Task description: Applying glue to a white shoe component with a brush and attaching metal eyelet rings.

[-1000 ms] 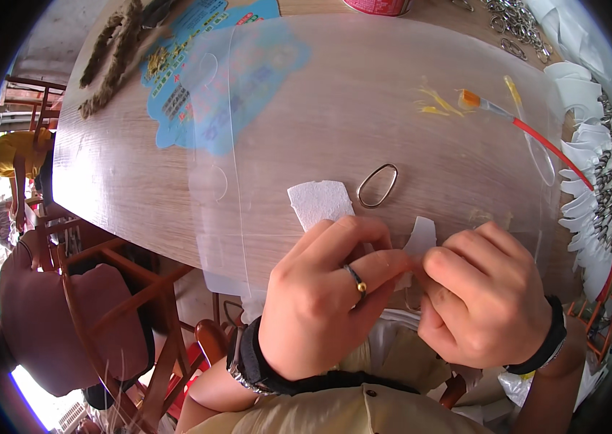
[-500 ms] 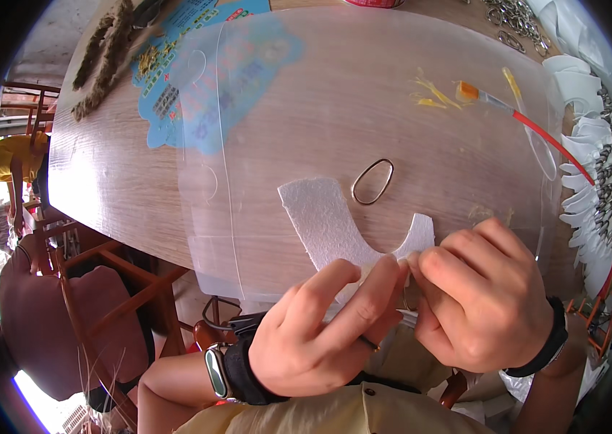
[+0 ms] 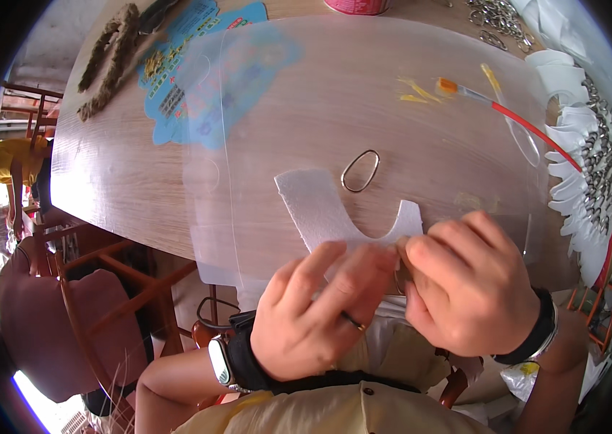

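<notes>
A curved white piece of thick, felt-like or leather-like material (image 3: 315, 199) lies over the front edge of the clear plastic sheet. My left hand (image 3: 313, 311) is closed on its near part, fingertips bent and slightly blurred. Beside it, my right hand (image 3: 469, 282) pinches at the same spot, thumb against forefinger. Under those fingertips shows a small arc of what looks like a metal ring (image 3: 398, 281); the rest of it is hidden. Just beyond the white piece, a loose oval metal ring (image 3: 360, 171) rests on the sheet.
The plastic sheet (image 3: 284, 116) covers much of the wooden table. A red-handled brush (image 3: 508, 112) lies near yellow glue-like smears (image 3: 414, 92). Many white pieces with metal rings (image 3: 581, 145) line the right edge. Loose rings (image 3: 498, 22), a pink tin (image 3: 358, 6) and blue card (image 3: 165, 108) sit farther back.
The table and its things have shifted a little left and up in view. Both hands stay together at the white piece, and the left fingers have moved slightly.
</notes>
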Demonstrator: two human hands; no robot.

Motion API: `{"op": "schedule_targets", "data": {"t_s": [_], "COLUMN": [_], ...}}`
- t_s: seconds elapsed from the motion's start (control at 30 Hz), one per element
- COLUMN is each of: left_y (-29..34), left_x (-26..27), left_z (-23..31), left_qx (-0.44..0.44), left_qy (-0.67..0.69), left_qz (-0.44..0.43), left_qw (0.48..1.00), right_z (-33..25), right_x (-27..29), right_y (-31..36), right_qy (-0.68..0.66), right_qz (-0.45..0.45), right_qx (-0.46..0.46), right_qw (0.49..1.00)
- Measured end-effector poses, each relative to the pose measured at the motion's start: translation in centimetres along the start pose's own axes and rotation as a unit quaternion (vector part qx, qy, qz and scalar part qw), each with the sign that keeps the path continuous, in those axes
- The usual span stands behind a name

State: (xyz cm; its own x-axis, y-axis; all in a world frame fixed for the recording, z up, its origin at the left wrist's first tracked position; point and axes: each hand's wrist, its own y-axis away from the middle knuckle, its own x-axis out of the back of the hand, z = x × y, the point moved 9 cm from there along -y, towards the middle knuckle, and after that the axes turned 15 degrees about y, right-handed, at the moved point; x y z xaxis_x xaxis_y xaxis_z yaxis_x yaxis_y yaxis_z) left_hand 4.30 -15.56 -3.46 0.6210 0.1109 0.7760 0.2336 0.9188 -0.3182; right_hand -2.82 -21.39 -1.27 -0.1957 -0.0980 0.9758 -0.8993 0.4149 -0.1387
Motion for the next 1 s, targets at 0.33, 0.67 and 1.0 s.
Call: {"op": "schedule_targets", "data": {"t_s": [0.33, 0.67, 1.0], "left_y": [-0.3, 0.2, -0.6], "left_x": [1.0, 0.1, -0.7], "left_z": [-0.7, -0.2, 0.2], "left_qx": [0.102, 0.069, 0.071], "left_qy": [0.221, 0.122, 0.054], "left_qz": [0.043, 0.012, -0.005], "left_qw": [0.969, 0.99, 0.996], "right_z": [2.7, 4.3, 0.5], "right_x": [0.2, 2.4, 1.2], "right_y": [2.8, 4.4, 5.8], "right_qy": [-0.16, -0.252, 0.036], "right_qz": [0.04, 0.127, 0.134], "right_qx": [-0.161, -0.237, -0.169], "right_qw": [0.973, 0.93, 0.976]}}
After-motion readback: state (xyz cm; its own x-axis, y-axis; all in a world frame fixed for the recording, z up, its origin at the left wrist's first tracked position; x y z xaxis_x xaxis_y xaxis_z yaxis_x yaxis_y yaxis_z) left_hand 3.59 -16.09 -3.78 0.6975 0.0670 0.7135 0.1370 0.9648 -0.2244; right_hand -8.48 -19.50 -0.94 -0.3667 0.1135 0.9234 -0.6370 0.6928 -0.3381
